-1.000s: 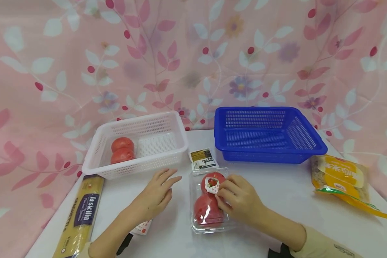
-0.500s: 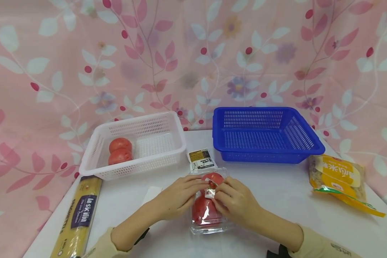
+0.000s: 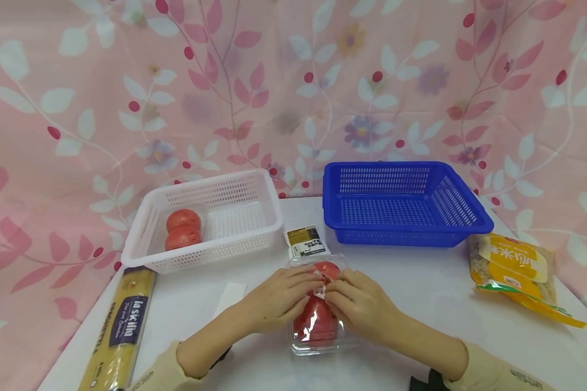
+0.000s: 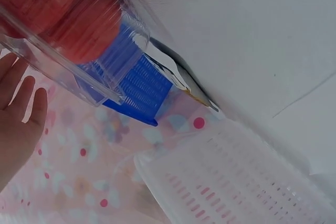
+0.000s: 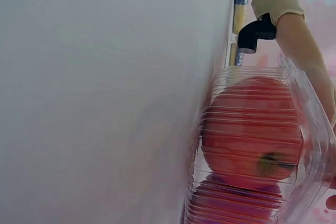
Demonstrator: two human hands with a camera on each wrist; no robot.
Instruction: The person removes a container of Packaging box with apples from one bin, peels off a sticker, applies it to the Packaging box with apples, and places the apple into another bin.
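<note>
Now both hands meet over the clear plastic clamshell box of red tomatoes (image 3: 318, 326), which sits on the white table (image 3: 420, 293) in front of the blue plastic basket (image 3: 406, 203). Left hand (image 3: 279, 298) curls its fingers against the box's left side; right hand (image 3: 359, 304) pinches the small paper label (image 3: 321, 290) on the lid. Two more red tomatoes (image 3: 182, 229) lie in the white plastic basket (image 3: 205, 217).

White basket (image 3: 254, 231) holding two tomatoes (image 3: 182, 229); blue basket (image 3: 462, 222); spaghetti pack (image 3: 119, 328); yellow bag (image 3: 516, 274); small packet (image 3: 305, 241).
</note>
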